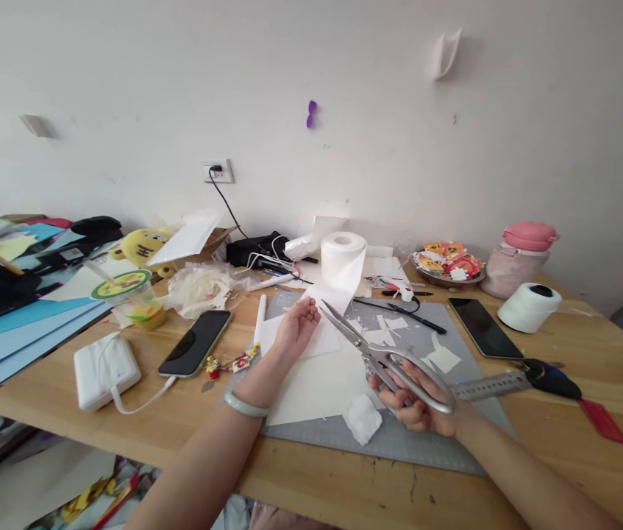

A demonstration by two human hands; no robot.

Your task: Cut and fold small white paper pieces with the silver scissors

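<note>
A roll of white tissue paper (338,254) stands upright toward the back of the table, its loose end drawn forward to my left hand (296,327). The fingers of that hand are curled together at the edge of the sheet, and they appear to pinch it. In my right hand (418,401) is a pair of metal scissors (360,343), my fingers through and around the handles. The blades point up and left, with their tips close to my left fingertips and the tissue. White paper sheets (305,390) and a folded white pad (362,419) lie below on the grey cutting mat (426,449).
Paper scraps (443,358), a metal ruler (490,386) and a black pen (423,319) lie on the mat. Phones (195,344) (485,327) flank it. A thread cone (529,308), utility knife (554,379), power bank (106,370) and drink cup (137,298) stand or lie farther out.
</note>
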